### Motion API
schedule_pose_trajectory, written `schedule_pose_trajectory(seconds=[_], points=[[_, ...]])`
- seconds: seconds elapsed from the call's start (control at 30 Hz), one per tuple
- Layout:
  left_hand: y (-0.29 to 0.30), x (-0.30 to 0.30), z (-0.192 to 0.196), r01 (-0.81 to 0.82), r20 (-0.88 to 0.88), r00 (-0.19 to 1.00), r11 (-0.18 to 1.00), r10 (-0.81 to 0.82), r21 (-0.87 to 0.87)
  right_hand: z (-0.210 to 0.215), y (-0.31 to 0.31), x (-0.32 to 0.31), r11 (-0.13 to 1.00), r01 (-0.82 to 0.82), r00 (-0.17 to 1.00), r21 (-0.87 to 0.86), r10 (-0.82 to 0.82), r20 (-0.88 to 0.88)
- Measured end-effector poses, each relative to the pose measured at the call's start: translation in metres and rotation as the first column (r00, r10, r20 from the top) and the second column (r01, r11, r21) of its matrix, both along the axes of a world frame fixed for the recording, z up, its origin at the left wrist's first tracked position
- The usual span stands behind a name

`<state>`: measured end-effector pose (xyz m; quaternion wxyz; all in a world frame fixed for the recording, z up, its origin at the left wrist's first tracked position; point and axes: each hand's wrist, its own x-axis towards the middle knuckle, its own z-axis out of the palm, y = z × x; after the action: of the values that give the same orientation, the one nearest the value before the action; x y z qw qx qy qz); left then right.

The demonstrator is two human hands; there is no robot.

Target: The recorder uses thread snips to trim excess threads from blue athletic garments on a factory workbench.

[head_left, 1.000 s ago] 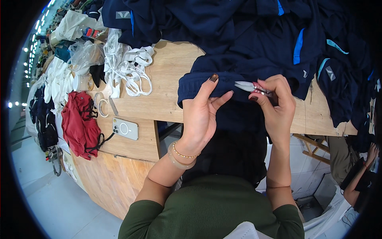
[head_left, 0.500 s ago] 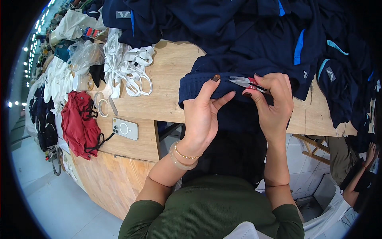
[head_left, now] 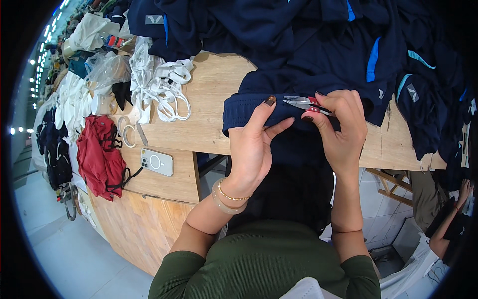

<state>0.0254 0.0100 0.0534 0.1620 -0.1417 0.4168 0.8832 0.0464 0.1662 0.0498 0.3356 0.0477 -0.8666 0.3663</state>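
My left hand (head_left: 254,144) grips the stitched waistband of a navy garment (head_left: 244,107), its thumb on top and the other fingers tucked around the edge. Between the thumb and fingers of my right hand (head_left: 344,127) is a pair of thread snips (head_left: 306,104) with a red grip and silver blades. The blades point left, lying over the band close to my left thumb. Whether they touch the cloth or a thread, I cannot tell. The rest of the garment spreads away over the table, merging with more navy cloth.
Navy garments with blue stripes (head_left: 279,30) heap across the far side of the wooden table (head_left: 214,104). To the left lie white straps (head_left: 172,89), tape rolls (head_left: 128,135), a phone (head_left: 157,161) and a red bag (head_left: 101,157). At far right shows another person's arm (head_left: 448,224).
The snips and the waistband have shifted very slightly left. Both hands keep the same hold.
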Motion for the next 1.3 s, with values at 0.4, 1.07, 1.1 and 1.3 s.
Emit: schedule_pose_trajectory(seconds=[0.4, 1.07, 1.1, 1.3], points=[[0.002, 0.002, 0.000, 0.047, -0.034, 0.998, 0.999, -0.047, -0.002, 0.000, -0.003, 0.000, 0.999, 0.001, 0.999, -0.044, 0.000, 0.036], [-0.004, -0.008, -0.010, 0.015, 0.033, 0.999, 0.999, -0.016, 0.041, 0.000, -0.016, 0.009, 0.766, -0.260, 0.873, -0.588, 0.447, 0.196], [-0.003, -0.007, -0.008, 0.011, 0.034, 0.999, 0.999, -0.013, 0.039, 0.000, -0.004, 0.011, 0.756, -0.287, 0.807, -0.588, 0.522, 0.277], [-0.001, -0.002, -0.007, 0.025, 0.007, 1.000, 0.999, -0.025, 0.026, 0.014, -0.002, 0.006, 0.888, -0.127, 0.948, -0.442, 0.240, 0.210]])
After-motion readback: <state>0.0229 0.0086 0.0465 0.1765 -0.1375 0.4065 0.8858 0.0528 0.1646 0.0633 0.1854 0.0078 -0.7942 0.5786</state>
